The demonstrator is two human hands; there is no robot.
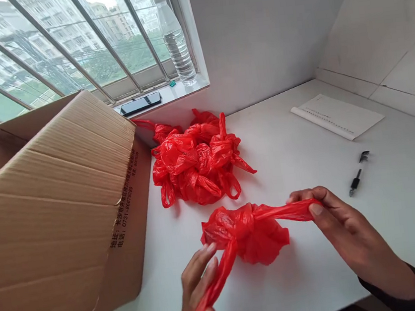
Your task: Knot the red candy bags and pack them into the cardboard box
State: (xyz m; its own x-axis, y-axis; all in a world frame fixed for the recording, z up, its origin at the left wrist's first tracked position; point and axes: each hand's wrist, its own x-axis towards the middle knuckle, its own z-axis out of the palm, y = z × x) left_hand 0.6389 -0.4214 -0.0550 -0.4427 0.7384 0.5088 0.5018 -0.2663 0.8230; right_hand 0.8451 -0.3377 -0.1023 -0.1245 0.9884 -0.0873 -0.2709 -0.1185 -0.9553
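Observation:
A red plastic bag, knotted at its top, rests on the white table in front of me. Its right handle is stretched out sideways, pinched between the thumb and fingers of my right hand. The left handle runs down toward me through my left hand, with the thumb pressed on it and the fingers partly extended alongside. What the bag contains is hidden. Just beyond it lies a heap of similar red plastic bags, several of them tied, against the wall below the window.
An open cardboard box stands on the left of the table. A phone and a water bottle are on the windowsill. To the right lie a paper sheet, a pen and its cap.

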